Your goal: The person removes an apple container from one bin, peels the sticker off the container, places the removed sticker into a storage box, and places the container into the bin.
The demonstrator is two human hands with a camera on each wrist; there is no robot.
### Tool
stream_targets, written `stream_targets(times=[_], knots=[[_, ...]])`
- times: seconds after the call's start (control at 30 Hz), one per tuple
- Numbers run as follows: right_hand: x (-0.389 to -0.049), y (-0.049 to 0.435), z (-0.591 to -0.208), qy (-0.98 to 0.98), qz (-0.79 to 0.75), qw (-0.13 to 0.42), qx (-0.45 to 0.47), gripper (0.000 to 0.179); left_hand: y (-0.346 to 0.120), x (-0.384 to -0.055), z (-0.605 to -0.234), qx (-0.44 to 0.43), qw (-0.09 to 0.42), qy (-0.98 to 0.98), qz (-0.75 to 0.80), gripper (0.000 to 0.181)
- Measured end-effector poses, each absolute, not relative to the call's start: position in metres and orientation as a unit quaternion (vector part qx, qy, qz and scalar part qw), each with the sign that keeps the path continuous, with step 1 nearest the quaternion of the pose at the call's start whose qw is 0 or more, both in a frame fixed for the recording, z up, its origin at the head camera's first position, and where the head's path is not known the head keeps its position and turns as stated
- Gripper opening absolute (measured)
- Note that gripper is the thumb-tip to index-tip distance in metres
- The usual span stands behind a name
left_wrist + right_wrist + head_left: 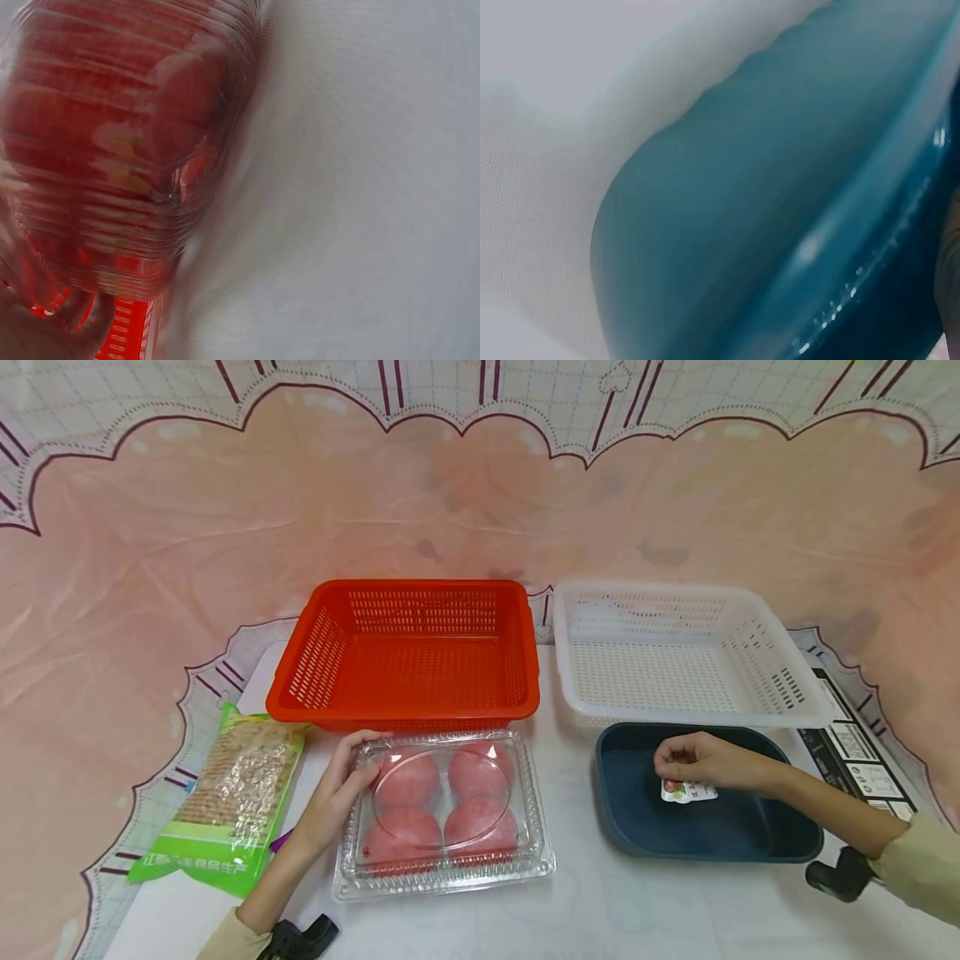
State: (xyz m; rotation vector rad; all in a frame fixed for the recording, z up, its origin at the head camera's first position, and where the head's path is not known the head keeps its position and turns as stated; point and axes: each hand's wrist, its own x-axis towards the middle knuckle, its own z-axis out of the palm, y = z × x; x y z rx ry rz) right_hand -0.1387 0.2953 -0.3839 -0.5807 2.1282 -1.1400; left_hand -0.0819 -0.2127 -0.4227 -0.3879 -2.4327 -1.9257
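My left hand [330,802] grips the left edge of a clear plastic clamshell box [538,860], thumb over the lid. Inside lie several round red fruits [408,835]; their exact kind is unclear. The left wrist view shows the box's ribbed side close up, with fingers [94,322] curled at its corner. Over a dark blue basin [645,835], my right hand [697,762] pinches a small white packet [693,792] with red and green print. In the right wrist view the basin's outer wall [705,217] fills most of the picture, and little of the hand shows.
A red perforated basket [405,714] stands behind the clamshell box, and a white one [690,718] behind the basin. A green-edged bag [232,793] of brown food lies at the left. A black-and-white printed sheet [862,752] lies at the right.
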Motion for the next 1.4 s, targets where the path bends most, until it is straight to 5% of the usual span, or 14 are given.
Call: stream_targets(times=[1.4], knots=[[-0.158,0.253,-0.402,0.815,-0.397,0.376,-0.193,0.021,-0.211,-0.081,-0.419,-0.125,0.01,-0.781,-0.612,0.036]])
